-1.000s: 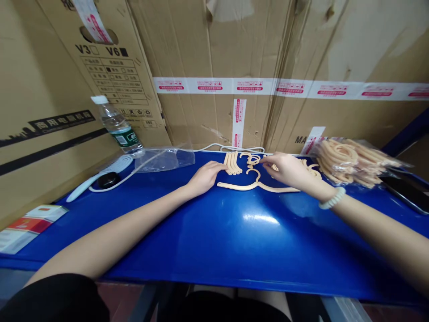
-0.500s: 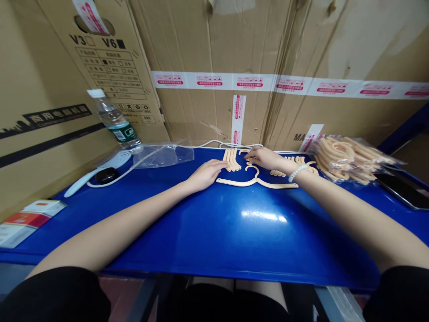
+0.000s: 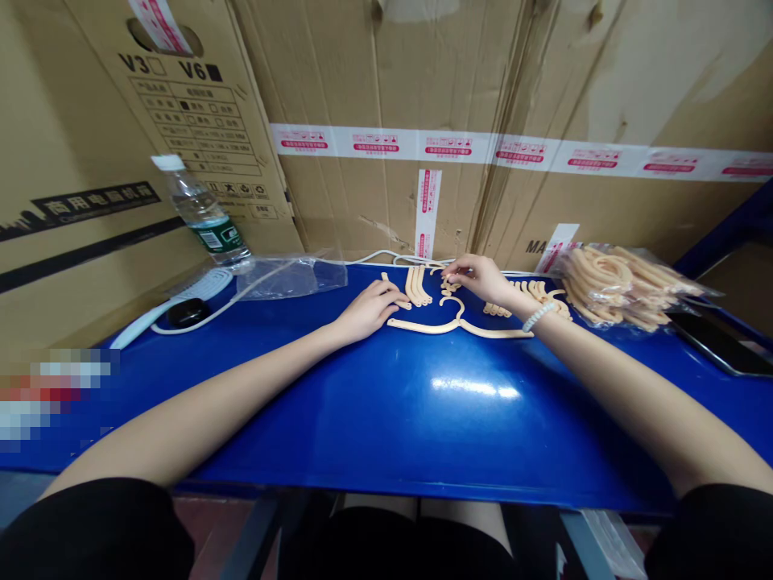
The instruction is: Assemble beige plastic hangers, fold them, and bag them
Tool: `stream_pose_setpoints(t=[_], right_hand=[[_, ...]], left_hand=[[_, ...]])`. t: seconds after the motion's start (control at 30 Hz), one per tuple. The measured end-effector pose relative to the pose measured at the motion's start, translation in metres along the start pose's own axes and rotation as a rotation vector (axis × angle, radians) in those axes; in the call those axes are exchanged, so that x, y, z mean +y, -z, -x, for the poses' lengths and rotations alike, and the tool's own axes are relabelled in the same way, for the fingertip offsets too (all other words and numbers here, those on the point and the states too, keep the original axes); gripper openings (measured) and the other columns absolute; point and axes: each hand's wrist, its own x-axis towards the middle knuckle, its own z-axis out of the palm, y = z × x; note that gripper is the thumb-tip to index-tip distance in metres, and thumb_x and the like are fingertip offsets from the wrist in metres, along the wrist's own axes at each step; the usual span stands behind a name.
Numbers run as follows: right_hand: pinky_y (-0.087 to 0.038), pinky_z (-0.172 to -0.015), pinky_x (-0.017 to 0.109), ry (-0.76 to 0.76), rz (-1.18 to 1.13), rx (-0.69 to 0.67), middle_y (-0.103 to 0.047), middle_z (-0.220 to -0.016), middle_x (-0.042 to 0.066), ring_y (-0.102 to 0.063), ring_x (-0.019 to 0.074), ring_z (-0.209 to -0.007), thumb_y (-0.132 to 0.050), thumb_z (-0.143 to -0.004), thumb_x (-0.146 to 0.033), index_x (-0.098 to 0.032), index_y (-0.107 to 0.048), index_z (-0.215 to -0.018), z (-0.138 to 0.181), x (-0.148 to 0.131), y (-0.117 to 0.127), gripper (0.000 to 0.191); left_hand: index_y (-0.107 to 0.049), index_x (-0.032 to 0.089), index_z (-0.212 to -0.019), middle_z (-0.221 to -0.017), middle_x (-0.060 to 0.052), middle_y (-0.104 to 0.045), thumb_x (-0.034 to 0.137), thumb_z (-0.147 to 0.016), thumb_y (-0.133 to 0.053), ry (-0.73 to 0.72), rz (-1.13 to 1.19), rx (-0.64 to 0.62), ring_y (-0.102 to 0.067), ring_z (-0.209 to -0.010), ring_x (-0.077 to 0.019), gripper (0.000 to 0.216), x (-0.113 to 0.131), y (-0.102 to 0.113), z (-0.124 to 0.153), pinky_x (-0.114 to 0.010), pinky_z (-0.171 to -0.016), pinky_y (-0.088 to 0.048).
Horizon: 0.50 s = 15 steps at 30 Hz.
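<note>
A beige plastic clothes hanger, with its hook upright and its two arms spread, lies flat on the blue table. My left hand is closed on a curved beige hanger arm, whose middle is under the fingers. Beside it, a row of similar hanger arms lies side by side. My right hand, with a pale bead bracelet at the wrist, has its fingertips pinched above small beige parts behind the hanger's hook. What those fingertips grip is too small to make out. More hanger arms lie partly behind the right wrist.
A clear bag of beige hanger parts lies at the right, with a dark phone beside it. Toward the left are a water bottle, a light-blue hairbrush, a black mouse-like object and a clear plastic bag. Cardboard walls the back.
My left hand has drawn one hanger arm leftward, apart from the row. The right hand has lifted slightly, its fingertips drawn together.
</note>
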Motion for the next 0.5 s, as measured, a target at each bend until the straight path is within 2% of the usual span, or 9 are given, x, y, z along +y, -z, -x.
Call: stream_pose_setpoints(t=[0.1,0.2,0.27,0.33,0.4,0.5], right_hand=[[-0.056,-0.082,0.038,-0.019,-0.106,0.084,-0.074,-0.103,0.012,-0.068,0.0247,-0.091,-0.063,-0.09,-0.034,-0.016,-0.073,-0.1,0.02,-0.018,0.005,0.022],[-0.058,-0.076,0.039,-0.074,-0.319,0.099,-0.073,-0.097,0.009,-0.067,0.0222,-0.08,-0.067,-0.089,-0.044,-0.019,-0.07,-0.103,0.052,-0.045,0.005,0.029],[-0.057,-0.077,0.038,-0.128,-0.465,0.098,-0.071,-0.097,0.007,-0.066,0.0211,-0.08,-0.072,-0.087,-0.043,-0.02,-0.071,-0.101,0.076,-0.065,0.001,0.027],[-0.056,-0.074,0.036,-0.181,-0.521,0.083,-0.069,-0.094,0.005,-0.065,0.0197,-0.079,-0.072,-0.089,-0.039,-0.022,-0.071,-0.107,0.098,-0.081,-0.003,0.025],[-0.054,-0.071,0.033,-0.172,-0.536,0.06,-0.068,-0.092,0.004,-0.064,0.0185,-0.076,-0.071,-0.091,-0.037,-0.023,-0.072,-0.106,0.114,-0.091,-0.006,0.02],[-0.052,-0.068,0.031,-0.179,-0.592,0.049,-0.067,-0.083,0.002,-0.064,0.0179,-0.073,-0.068,-0.095,-0.037,-0.023,-0.071,-0.103,0.126,-0.098,-0.008,0.016]], left_hand=[[-0.07,0.019,-0.112,-0.11,-0.008,-0.066,0.02,-0.101,-0.052,0.014,-0.043,-0.015,-0.058,-0.105,-0.0242,0.021,0.0,-0.001,-0.001,-0.043,-0.096,-0.048],[-0.07,0.019,-0.109,-0.105,-0.008,-0.066,0.022,-0.101,-0.052,0.022,-0.088,-0.026,-0.058,-0.101,-0.0251,0.02,0.003,0.0,-0.001,-0.043,-0.093,-0.047],[-0.069,0.018,-0.107,-0.105,-0.009,-0.067,0.022,-0.102,-0.05,0.026,-0.117,-0.019,-0.058,-0.101,-0.0261,0.02,0.007,0.002,-0.002,-0.042,-0.09,-0.046],[-0.068,0.016,-0.106,-0.113,-0.012,-0.067,0.022,-0.103,-0.047,0.032,-0.145,0.0,-0.057,-0.106,-0.0277,0.022,0.013,0.006,-0.002,-0.042,-0.088,-0.046],[-0.067,0.015,-0.106,-0.123,-0.014,-0.067,0.02,-0.104,-0.044,0.013,-0.189,0.037,-0.057,-0.11,-0.0288,0.024,0.024,0.012,-0.002,-0.041,-0.086,-0.046],[-0.065,0.014,-0.109,-0.123,-0.013,-0.07,0.017,-0.105,-0.042,-0.111,-0.273,0.146,-0.062,-0.104,-0.0274,0.024,0.05,0.022,0.0,-0.04,-0.082,-0.048]])
